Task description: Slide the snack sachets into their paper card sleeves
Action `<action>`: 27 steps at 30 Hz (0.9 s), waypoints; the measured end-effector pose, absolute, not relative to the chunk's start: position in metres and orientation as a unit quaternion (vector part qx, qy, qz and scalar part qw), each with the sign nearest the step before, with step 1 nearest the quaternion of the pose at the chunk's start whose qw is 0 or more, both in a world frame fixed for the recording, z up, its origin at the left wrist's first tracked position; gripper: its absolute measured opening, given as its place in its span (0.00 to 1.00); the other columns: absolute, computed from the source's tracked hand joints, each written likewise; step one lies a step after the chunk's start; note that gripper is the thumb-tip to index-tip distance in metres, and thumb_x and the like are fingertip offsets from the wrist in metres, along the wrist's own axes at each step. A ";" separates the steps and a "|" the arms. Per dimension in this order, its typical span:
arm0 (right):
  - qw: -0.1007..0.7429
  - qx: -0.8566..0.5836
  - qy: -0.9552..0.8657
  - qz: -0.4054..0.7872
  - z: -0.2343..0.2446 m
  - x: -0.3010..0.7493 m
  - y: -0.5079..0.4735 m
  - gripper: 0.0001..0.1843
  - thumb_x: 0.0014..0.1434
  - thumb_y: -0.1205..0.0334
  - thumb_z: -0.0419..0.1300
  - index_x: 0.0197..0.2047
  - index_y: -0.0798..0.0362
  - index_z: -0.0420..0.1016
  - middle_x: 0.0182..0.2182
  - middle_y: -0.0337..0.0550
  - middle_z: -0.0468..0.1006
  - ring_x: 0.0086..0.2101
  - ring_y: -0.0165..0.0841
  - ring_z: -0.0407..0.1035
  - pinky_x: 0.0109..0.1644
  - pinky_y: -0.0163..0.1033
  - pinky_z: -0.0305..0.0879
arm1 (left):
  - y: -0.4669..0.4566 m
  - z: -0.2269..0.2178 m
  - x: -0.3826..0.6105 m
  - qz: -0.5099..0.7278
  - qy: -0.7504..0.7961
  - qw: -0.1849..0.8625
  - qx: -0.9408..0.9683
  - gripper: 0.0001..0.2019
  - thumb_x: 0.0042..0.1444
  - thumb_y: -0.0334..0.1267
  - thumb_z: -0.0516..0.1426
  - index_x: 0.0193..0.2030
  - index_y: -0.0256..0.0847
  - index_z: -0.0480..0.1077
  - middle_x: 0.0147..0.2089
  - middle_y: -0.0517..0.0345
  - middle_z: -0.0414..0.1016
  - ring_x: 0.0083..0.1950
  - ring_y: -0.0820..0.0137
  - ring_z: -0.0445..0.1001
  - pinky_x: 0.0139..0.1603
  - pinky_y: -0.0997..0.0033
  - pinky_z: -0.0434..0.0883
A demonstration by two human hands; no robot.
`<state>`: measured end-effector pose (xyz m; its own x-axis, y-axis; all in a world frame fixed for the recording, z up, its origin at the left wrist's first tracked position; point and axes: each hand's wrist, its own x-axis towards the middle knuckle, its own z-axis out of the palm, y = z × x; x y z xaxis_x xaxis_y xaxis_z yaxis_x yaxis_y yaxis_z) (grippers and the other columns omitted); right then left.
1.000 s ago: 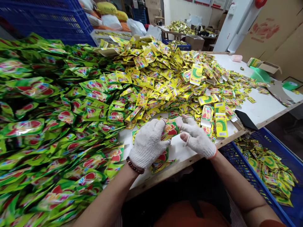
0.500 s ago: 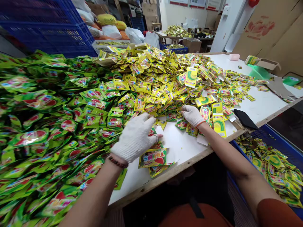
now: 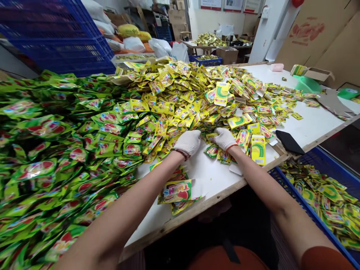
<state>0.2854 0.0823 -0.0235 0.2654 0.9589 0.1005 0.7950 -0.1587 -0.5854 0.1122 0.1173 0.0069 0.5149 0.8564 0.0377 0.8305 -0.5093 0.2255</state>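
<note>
White desk [image 3: 213, 183] w/ wooden edging runs across the view, person at its near edge. Green pkt heap [image 3: 62, 150] covers the L side, w/ watermelon prints. Stacked blue crates [image 3: 64, 48] stand behind it, back L. Yellow pkt heap [image 3: 180, 101] is mid-desk, touching the green one on its R side & trailing off to back R. Blue bin [image 3: 334, 165] w/ more yellow pkts sits lower R, below desktop level.

L hand [image 3: 189, 143], gloved white, is at the near edge of the yellow heap, fingers curled; can't tell if it grips anything. R hand [image 3: 225, 138], same glove, is just R of it, apart, also at the heap's near edge; fingers bent & partly hidden, grip unclear.

Black flat item [image 3: 289, 142] lies on the R edge. TWINS carton [image 3: 176, 191] lies below the L forearm. Small green pkt [image 3: 210, 150] lies just beside R hand.
</note>
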 end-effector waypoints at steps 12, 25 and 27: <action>0.601 -0.499 -0.425 0.457 -0.007 0.235 0.001 0.26 0.47 0.40 0.68 0.38 0.53 0.71 0.32 0.41 0.77 0.30 0.32 0.69 0.35 0.38 0.68 | 0.026 0.005 0.085 0.489 0.364 0.638 0.470 0.20 0.47 0.46 0.67 0.43 0.40 0.68 0.39 0.58 0.77 0.34 0.71 0.76 0.36 0.68 0.78; 0.568 -0.680 -0.447 0.122 -0.019 0.209 -0.010 0.17 0.64 0.45 0.51 0.38 0.50 0.65 0.32 0.45 0.73 0.34 0.37 0.69 0.43 0.42 0.66 | 0.004 0.003 0.105 0.508 0.369 0.690 0.359 0.19 0.42 0.45 0.72 0.37 0.39 0.74 0.37 0.58 0.80 0.33 0.74 0.75 0.33 0.77 0.74; 0.600 -0.671 -0.411 0.146 -0.015 0.213 -0.011 0.16 0.63 0.45 0.52 0.36 0.50 0.64 0.31 0.44 0.73 0.33 0.35 0.68 0.41 0.40 0.67 | 0.003 0.008 0.109 0.478 0.354 0.716 0.366 0.18 0.41 0.44 0.72 0.37 0.38 0.75 0.39 0.55 0.80 0.36 0.70 0.77 0.37 0.72 0.76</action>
